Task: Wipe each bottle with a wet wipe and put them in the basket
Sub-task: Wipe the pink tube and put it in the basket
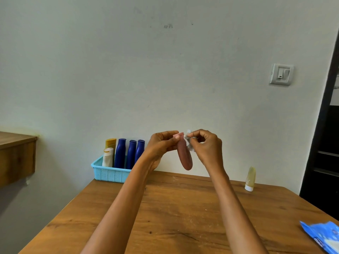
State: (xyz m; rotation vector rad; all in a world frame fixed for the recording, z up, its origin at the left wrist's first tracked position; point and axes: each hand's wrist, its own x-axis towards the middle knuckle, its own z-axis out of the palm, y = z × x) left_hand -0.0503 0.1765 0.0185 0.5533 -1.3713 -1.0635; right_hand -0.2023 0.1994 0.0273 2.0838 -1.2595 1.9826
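Pale wall (165,70) with light switch (281,74), wooden table (174,208) below.

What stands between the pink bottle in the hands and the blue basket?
Only the left hand and forearm; the table between the pink bottle and basket looks bare. Five bottles already stand in the basket.

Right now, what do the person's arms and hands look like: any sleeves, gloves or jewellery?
Both forearms are bare as far as the frame shows, with no sleeves in view. The left hand and right hand wear no gloves. No watch, bracelet or ring shows on either.
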